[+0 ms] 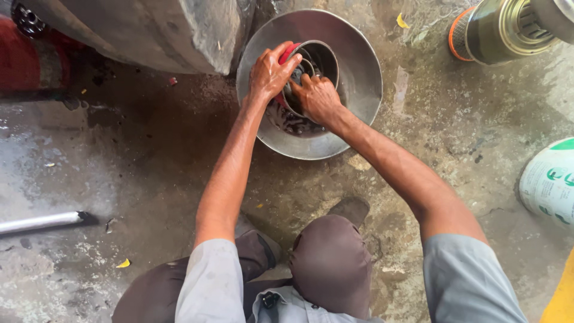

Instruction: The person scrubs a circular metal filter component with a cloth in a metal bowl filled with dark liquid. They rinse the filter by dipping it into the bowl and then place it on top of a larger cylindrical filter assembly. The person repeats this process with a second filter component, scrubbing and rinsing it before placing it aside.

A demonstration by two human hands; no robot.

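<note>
Left hand (272, 73) fingers spread, gripping the ring's (320, 60) outer rim; right hand (317, 98) fingers curled inside it, above the metal basin (359, 90).

Dark metal ring part (315, 67) tilted in grimy steel basin (359, 90), on concrete.

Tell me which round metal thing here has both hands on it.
The dark ring-shaped part inside the metal basin; the orange-rimmed cylinder lies untouched at upper right.

Silver-grey basin (359, 90), dark steel ring (326, 57) with red rag (287, 54), grey sleeves (212, 281), white-green sack (550, 182).
</note>
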